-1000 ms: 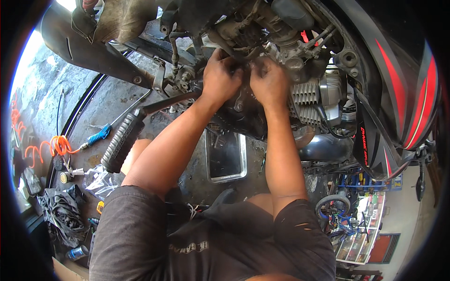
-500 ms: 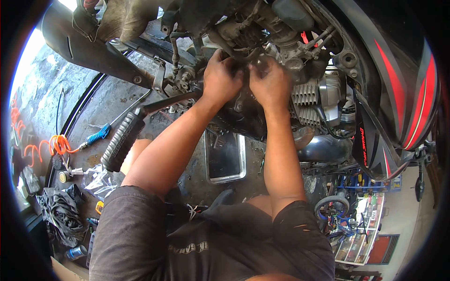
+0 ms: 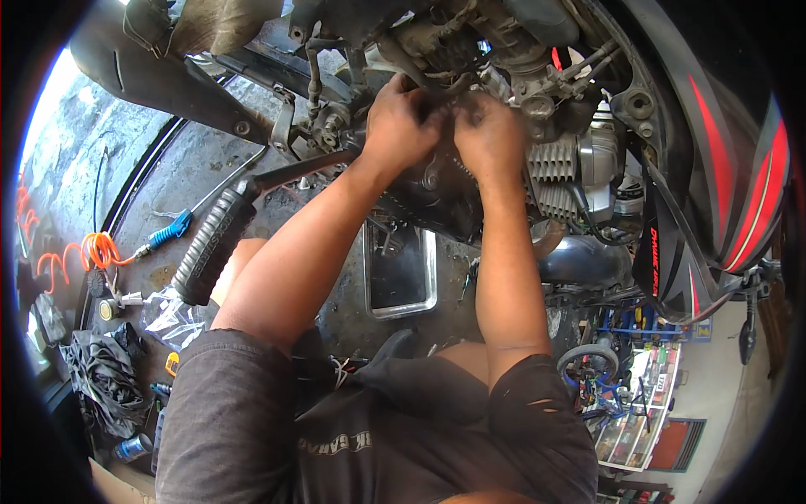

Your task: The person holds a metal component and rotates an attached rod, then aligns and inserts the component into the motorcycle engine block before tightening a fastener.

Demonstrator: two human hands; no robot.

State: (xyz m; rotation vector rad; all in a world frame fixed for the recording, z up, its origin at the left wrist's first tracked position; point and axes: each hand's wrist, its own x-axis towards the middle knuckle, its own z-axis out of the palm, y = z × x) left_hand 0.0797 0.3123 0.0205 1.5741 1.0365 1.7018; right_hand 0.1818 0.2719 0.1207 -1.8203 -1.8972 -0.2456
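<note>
My left hand [image 3: 405, 126] and my right hand [image 3: 489, 141] face each other over the motorcycle engine [image 3: 430, 181], below the carburetor area. Both have curled fingers with the fingertips brought together. Whatever lies between them is dark, blurred and partly hidden, so I cannot make it out. A dark hose [image 3: 403, 59] runs just above the left hand. The finned cylinder [image 3: 554, 176] stands to the right of my right wrist. Left of my left forearm juts the kickstart or footrest arm with a ribbed rubber footrest [image 3: 215, 244].
A metal drain tray [image 3: 369, 277] with dark contents lies on the floor beneath the engine. At left are a blue air gun [image 3: 172, 231] on an orange coiled hose [image 3: 99, 249], a plastic bag [image 3: 168, 315] and a dark cloth [image 3: 101, 378]. A black-and-red fairing [image 3: 714, 134] hangs at right.
The view has shifted slightly. Both hands stay at the same spot on the engine, with small shifts of the fingers and the right hand turned a little.
</note>
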